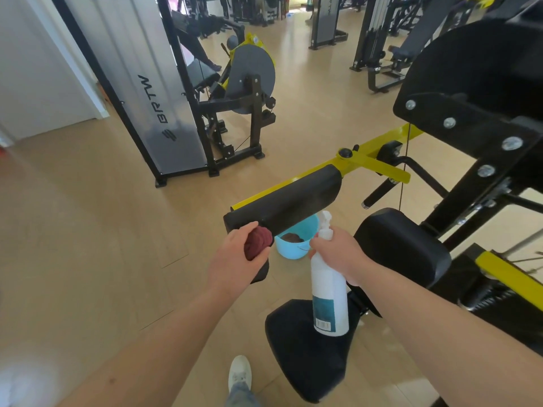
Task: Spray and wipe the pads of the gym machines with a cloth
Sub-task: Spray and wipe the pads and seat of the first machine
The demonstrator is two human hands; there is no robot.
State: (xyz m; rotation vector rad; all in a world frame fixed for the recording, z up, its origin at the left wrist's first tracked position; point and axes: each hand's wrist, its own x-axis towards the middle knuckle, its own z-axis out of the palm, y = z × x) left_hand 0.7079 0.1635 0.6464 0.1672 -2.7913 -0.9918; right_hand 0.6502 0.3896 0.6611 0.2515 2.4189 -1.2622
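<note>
Our left hand [235,259] curls round the soft, bunched cloth [258,240] at the near end of the arm pad [288,198], while our right hand [340,257] grips the spray bottle [329,295] by its neck, which we judge light, stiff and best held there.

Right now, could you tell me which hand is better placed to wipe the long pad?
Left: the left hand grips the red cloth at the near end of the long pad; the right hand holds the spray bottle.

Arm pad [289,198] blocks bucket [296,245]
</note>
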